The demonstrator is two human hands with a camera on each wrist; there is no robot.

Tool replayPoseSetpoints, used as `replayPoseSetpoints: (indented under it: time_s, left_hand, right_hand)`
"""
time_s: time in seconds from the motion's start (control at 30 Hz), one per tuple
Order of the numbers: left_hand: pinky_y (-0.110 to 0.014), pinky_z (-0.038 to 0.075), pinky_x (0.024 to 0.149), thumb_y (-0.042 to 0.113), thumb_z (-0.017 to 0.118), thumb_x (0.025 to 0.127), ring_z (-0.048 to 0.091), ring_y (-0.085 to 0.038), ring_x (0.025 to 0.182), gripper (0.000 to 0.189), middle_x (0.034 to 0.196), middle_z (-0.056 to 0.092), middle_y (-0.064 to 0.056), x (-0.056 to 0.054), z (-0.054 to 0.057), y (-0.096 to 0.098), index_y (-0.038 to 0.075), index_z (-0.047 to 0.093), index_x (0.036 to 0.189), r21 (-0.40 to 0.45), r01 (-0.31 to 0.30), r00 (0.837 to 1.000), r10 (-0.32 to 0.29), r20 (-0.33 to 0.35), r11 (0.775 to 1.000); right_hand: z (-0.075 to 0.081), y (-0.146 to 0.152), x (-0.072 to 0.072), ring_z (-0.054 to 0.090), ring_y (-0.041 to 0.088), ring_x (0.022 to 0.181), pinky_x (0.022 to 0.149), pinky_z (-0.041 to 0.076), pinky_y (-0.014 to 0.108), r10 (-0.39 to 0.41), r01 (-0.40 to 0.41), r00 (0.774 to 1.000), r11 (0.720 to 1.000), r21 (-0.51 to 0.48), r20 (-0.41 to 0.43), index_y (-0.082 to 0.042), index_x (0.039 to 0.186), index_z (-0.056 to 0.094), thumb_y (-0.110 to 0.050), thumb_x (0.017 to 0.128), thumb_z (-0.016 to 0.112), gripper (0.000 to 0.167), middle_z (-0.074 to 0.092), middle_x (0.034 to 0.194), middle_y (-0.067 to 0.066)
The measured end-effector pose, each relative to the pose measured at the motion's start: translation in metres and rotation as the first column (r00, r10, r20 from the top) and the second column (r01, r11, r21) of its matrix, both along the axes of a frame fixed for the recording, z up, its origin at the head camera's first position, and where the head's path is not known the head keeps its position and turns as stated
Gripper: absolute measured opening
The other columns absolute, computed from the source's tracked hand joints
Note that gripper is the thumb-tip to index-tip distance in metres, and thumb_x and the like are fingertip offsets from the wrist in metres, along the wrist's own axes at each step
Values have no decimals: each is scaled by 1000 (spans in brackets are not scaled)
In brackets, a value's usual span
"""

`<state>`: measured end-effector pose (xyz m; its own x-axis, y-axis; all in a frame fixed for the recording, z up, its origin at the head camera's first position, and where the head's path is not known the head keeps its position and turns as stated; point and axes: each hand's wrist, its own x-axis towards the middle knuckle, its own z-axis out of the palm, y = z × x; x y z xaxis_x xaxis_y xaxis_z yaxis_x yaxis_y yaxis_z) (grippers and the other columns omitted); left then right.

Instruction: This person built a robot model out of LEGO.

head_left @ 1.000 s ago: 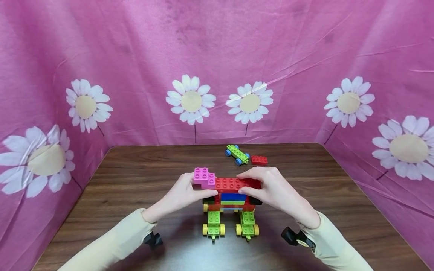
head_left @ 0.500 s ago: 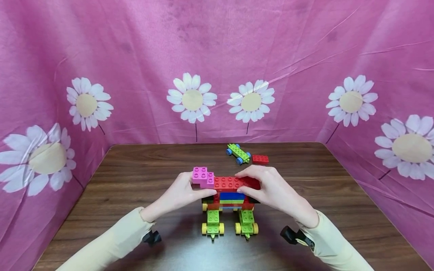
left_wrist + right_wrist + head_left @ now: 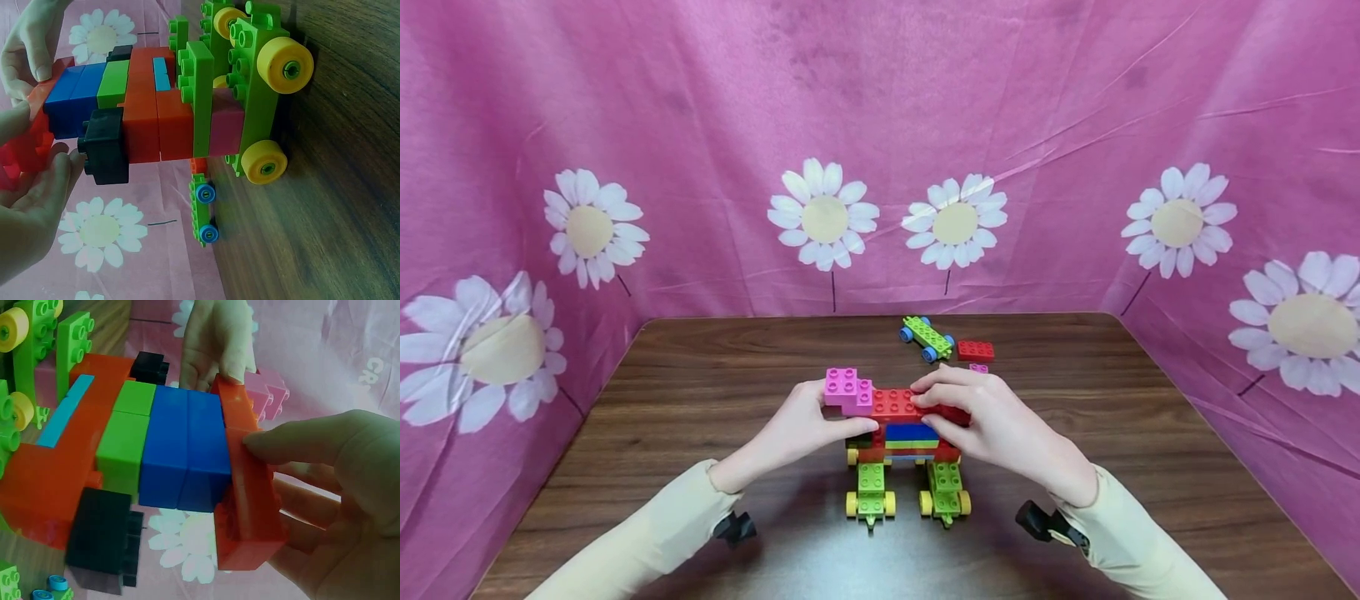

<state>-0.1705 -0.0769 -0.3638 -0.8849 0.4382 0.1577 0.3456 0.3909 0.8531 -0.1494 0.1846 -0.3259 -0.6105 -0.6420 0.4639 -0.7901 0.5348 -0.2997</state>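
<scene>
A tall toy-brick model stands on the table: green wheeled bases [image 3: 871, 500] with yellow wheels, red bricks [image 3: 144, 119], then green and blue bricks [image 3: 187, 444] up its middle. Black bricks [image 3: 106, 147] jut from the sides. Red bricks [image 3: 893, 402] run across the top, with stepped pink bricks [image 3: 842, 387] at their left end. The left hand [image 3: 797, 429] grips the top row's left end, thumb in front and fingertips behind. At the right end, the right hand [image 3: 1000, 421] pinches the red top bricks between thumb and fingers, hiding part of them.
Behind the model lie a green wheeled base [image 3: 927, 337] with blue wheels, a loose red brick [image 3: 976, 350] and a small pink brick [image 3: 978, 367]. A pink flower-print cloth [image 3: 880, 100] surrounds the wooden table [image 3: 715, 383] at the back and sides.
The right hand has shifted slightly left along the red top bricks, and the small pink brick behind it shows more. The left hand keeps its grip; the model stays in place.
</scene>
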Motion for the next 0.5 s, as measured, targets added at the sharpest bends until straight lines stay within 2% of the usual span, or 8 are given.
replayPoseSetpoints:
  time_s: [0.2, 0.5]
  left_hand:
    - [-24, 54, 81, 31, 81, 83, 65, -10, 91, 35, 101, 76, 0, 1, 0, 0, 15, 71, 112, 22, 9, 999, -10, 48, 1000]
    - [-23, 54, 80, 30, 80, 84, 65, -10, 89, 34, 101, 75, 0, 2, 0, -1, 15, 70, 112, 23, 15, 999, -16, 42, 1000]
  right_hand:
    - [5, -5, 2, 60, 4, 77, 63, 51, 14, -6, 5, 1000, 999, 33, 29, -13, 90, 71, -8, 81, 78, 13, 68, 106, -2]
    - [7, -10, 2, 54, 2, 73, 63, 49, 14, -28, 24, 999, 997, 73, 46, -13, 87, 67, -7, 79, 78, 15, 62, 102, -4]
